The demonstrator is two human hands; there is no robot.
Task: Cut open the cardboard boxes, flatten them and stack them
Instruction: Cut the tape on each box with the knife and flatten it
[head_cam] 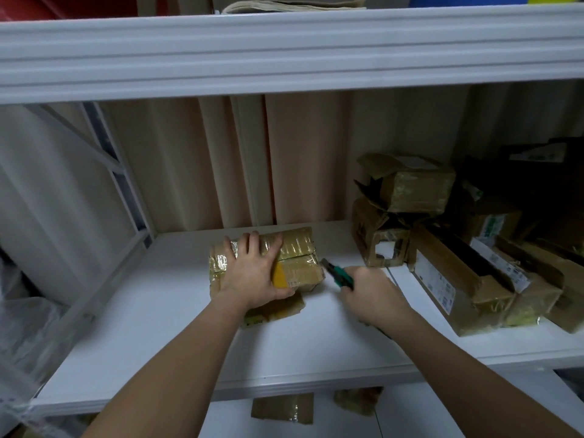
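taped box (297, 260) on white shelf (164, 317) pressed flat by left hand (252, 273), fingers spread, green utility knife (339, 275) gripped by right hand (369, 294), blade at box's right end

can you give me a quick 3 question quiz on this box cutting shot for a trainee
1. True or false: the left hand rests on top of the taped box.
2. What does the right hand hold? A) a roll of tape B) a green-handled cutter C) a marker
3. Fill in: the pile of opened boxes sits on the ____ side of the white shelf.

Key
1. True; its fingers spread over the top.
2. B, with the blade end near the box's right edge.
3. Right.
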